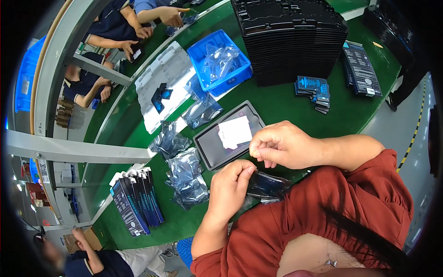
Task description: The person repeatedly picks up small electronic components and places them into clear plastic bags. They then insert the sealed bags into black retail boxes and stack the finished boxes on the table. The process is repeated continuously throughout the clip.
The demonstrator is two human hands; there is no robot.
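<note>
My left hand (229,188) is closed, its thumb pressed to the fingers at the edge of a dark, glossy plastic bag (268,185). That bag lies along the near edge of the table, against my clothes. Just above it, my right hand (287,147) has its fingertips curled into a pinch; whatever is between them is too small or hidden to name. Beyond both hands lies a grey, dark-rimmed tray (207,147) with white cards or paper slips (236,130) in it.
Crumpled clear-silvery bags (187,177) sit left of the tray. Farther off are a blue bin (247,74) of plastic bags, a tall stack of black trays (290,51), small dark cards (314,90) and flat boxes (362,69). More boxes (134,203) stand left. Co-workers sit across the frame.
</note>
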